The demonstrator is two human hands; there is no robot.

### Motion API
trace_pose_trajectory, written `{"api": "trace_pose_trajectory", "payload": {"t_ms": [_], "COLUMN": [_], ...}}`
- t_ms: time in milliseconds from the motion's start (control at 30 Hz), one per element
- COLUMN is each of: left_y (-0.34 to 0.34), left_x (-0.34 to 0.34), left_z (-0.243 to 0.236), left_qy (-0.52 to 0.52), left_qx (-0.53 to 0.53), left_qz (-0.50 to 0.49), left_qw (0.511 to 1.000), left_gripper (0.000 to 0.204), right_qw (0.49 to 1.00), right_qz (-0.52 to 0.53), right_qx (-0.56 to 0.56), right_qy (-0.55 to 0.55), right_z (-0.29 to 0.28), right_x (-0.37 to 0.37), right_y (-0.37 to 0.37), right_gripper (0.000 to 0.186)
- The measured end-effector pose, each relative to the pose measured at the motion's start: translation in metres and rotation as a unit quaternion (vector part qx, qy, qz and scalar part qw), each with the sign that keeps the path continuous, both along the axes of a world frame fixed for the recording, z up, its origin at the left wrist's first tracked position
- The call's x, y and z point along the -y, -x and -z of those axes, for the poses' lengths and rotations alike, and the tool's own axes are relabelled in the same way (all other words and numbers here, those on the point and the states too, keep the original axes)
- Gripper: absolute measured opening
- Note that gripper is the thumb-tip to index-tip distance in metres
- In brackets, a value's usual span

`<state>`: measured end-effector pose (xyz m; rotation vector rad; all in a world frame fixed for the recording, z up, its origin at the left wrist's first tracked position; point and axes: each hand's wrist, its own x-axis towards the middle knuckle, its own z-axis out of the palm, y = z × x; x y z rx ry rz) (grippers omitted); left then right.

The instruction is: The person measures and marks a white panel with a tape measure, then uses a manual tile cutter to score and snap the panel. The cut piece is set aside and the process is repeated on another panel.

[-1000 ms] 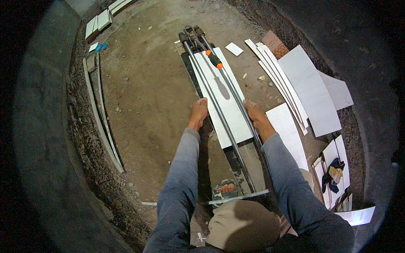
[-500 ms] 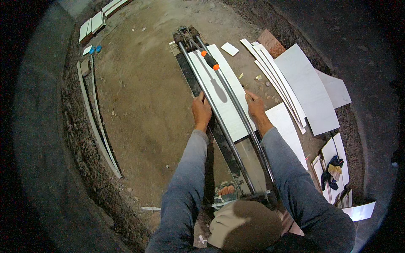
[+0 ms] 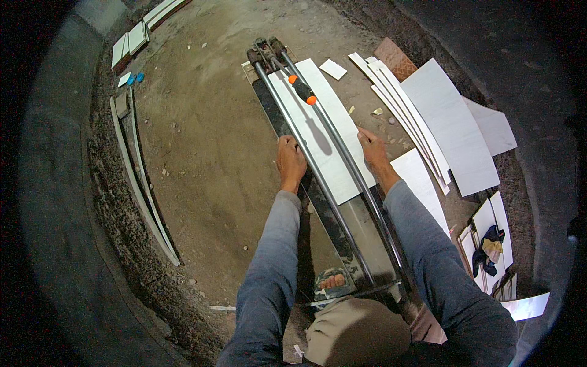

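A long manual tile cutter with two steel rails lies lengthwise before me. Its black handle with orange ends is over the far half. Flat on its bed, beneath the rails, rests a white tile. My left hand is closed at the tile's left edge beside the left rail, its fingertips partly hidden. Along the right edge my right hand grips the tile between thumb and fingers, the index finger stretched forward.
Right of the cutter lie white tile strips, a large white tile and another white piece. Dark gloves rest on stacked tiles. Curved thin strips lie at left. A beige cap top blocks the near middle.
The view has shifted slightly. Both hands stay at the tile's edges, with the right index finger a little straighter; the tile and cutter handle look about the same.
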<state>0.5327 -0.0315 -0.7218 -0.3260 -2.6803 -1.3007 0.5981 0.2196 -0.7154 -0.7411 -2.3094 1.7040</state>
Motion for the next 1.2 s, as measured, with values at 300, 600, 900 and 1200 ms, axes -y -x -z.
{"api": "trace_pose_trajectory", "payload": {"t_ms": [300,600,900,1200], "left_y": [0.005,0.005,0.006,0.004], "left_x": [0.0,-0.003,0.0,-0.002], "left_z": [-0.006,-0.005,-0.01,-0.012], "left_qy": [0.027,0.011,0.046,0.037], "left_qx": [0.008,0.036,0.027,0.007], "left_qz": [0.006,0.001,0.029,0.022], "left_qw": [1.0,0.999,0.998,0.999], "left_gripper": [0.023,0.04,0.045,0.045], "right_qw": [1.0,1.0,0.998,0.995], "right_qz": [0.007,0.009,0.022,0.011], "right_qx": [0.014,0.003,0.011,0.028], "right_qy": [-0.014,-0.028,-0.063,-0.096], "right_z": [0.008,0.015,0.011,0.001], "right_x": [-0.004,-0.008,-0.005,-0.003], "right_y": [0.001,0.003,0.004,0.001], "right_gripper": [0.035,0.033,0.032,0.035]}}
